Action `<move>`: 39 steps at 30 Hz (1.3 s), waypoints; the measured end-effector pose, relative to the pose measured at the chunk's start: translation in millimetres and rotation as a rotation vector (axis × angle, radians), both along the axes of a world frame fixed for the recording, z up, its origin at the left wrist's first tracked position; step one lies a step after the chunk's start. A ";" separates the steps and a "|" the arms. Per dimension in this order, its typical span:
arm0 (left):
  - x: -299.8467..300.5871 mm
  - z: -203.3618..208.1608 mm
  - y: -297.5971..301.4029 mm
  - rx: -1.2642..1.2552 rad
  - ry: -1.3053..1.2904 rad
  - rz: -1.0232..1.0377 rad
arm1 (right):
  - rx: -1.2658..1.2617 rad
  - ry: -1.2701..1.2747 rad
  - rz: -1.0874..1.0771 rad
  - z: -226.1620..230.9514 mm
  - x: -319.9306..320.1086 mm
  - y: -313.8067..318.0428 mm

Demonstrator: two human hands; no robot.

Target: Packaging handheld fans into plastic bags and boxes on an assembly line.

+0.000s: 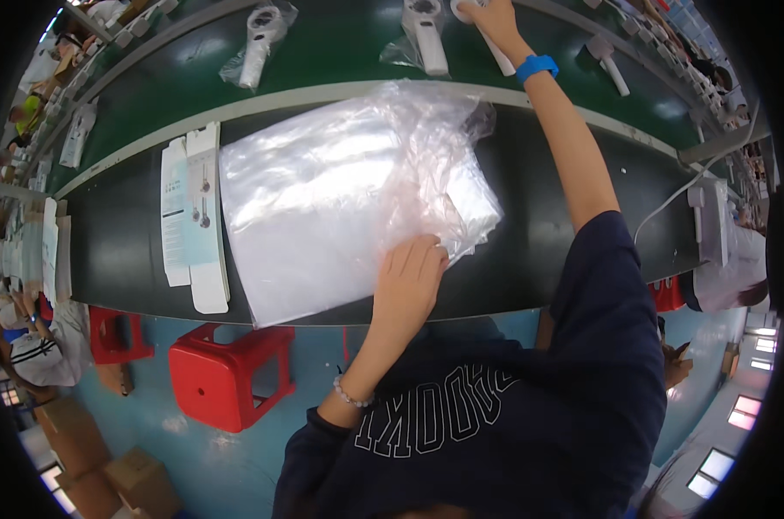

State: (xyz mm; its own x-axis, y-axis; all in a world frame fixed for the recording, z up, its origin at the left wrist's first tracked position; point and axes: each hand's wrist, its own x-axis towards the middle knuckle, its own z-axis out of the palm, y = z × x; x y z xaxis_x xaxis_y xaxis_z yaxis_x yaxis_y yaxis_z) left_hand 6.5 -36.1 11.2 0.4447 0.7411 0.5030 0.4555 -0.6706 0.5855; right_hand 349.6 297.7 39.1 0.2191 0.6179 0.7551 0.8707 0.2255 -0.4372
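My left hand (412, 275) rests at the near edge of a stack of clear plastic bags (305, 216), its fingers closed on the crumpled bag (435, 173) at the right of the stack. Far out over the green belt, my right hand (496, 19) is wrapped round a white handheld device (500, 57) with a round head and a straight handle. Two similar devices lie to its left, a bagged one (431, 43) close by and another bagged one (256, 52) farther off. A loose white one (611, 67) lies to the right.
Flattened printed cartons (203, 233) lie left of the bags on the dark table (547, 251). The green belt (340, 52) runs beyond a pale rail. A white cable (668, 201) hangs at the right. Red stools (227, 381) and brown boxes (72, 432) stand below left.
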 end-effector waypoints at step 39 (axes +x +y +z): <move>-2.8 34.3 1.2 0.094 0.138 -0.034 | -0.279 1.516 0.650 52.4 -65.2 -293.7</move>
State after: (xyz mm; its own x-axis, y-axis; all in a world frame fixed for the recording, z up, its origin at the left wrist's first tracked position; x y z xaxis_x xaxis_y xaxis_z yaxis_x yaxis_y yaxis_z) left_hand 3.7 -34.9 45.5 0.5384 0.6772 0.5014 0.5032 -0.7357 0.4533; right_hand 284.5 4.0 91.5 0.2697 0.9626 -0.0275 -0.5495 0.1304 -0.8253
